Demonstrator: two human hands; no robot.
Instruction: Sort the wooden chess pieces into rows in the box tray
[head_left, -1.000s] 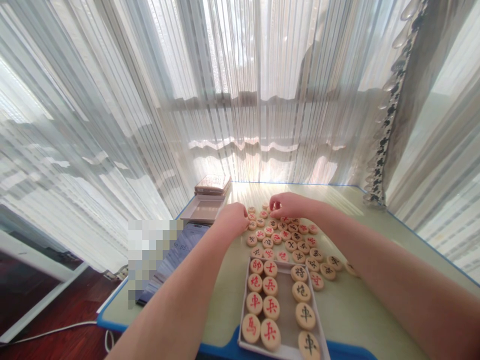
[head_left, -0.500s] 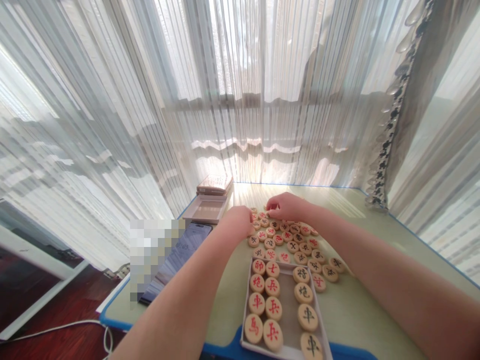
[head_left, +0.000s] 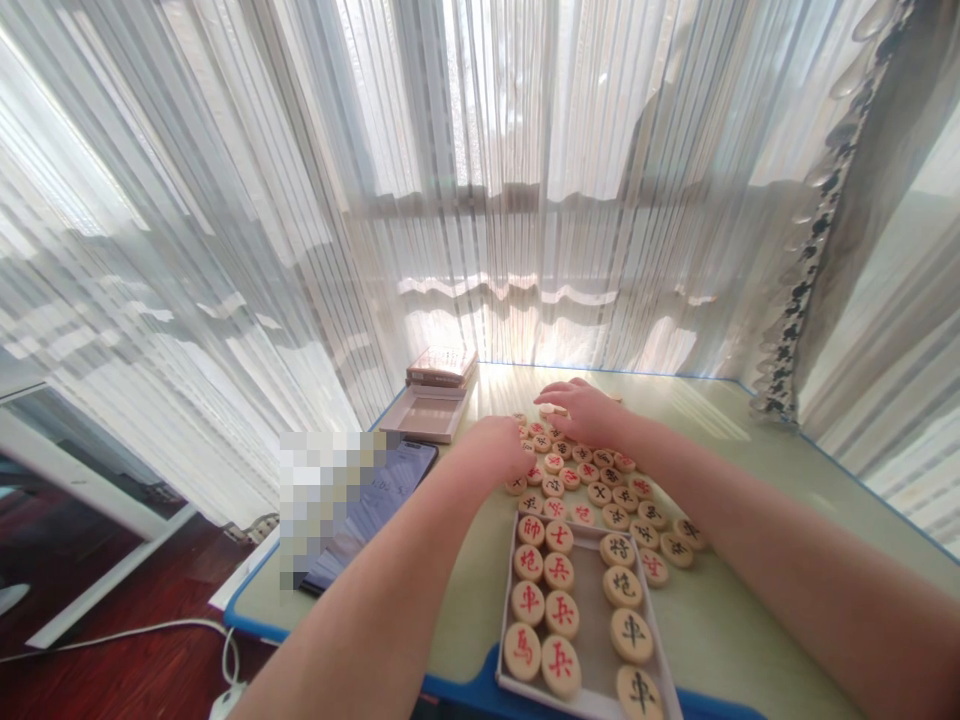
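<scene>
Round wooden Chinese chess pieces (head_left: 599, 493) with red or black characters lie loose across the table's middle. My left hand (head_left: 504, 447) is at the left side of this group, bent down onto the pieces; its fingers are mostly hidden. Over the far pieces, my right hand (head_left: 585, 410) spreads its fingers, with a pale chess piece (head_left: 553, 411) just beneath them. Nearer to me stands a shallow open box (head_left: 589, 630). It holds two columns of red-marked pieces (head_left: 561, 612) on the left and one column of black-marked pieces (head_left: 631, 634) on the right.
The green table (head_left: 750, 520) has a blue edge. At its left are a smartphone (head_left: 375, 510), an empty shallow box lid (head_left: 424, 412) and a small printed box or book (head_left: 441, 366). Sheer curtains (head_left: 525, 240) hang behind. A white cable (head_left: 150, 630) runs at lower left.
The view has shifted slightly, moving everything rightward. My left hand has come down closer over the left pieces. My right hand's fingers have gone from curled to spread.
</scene>
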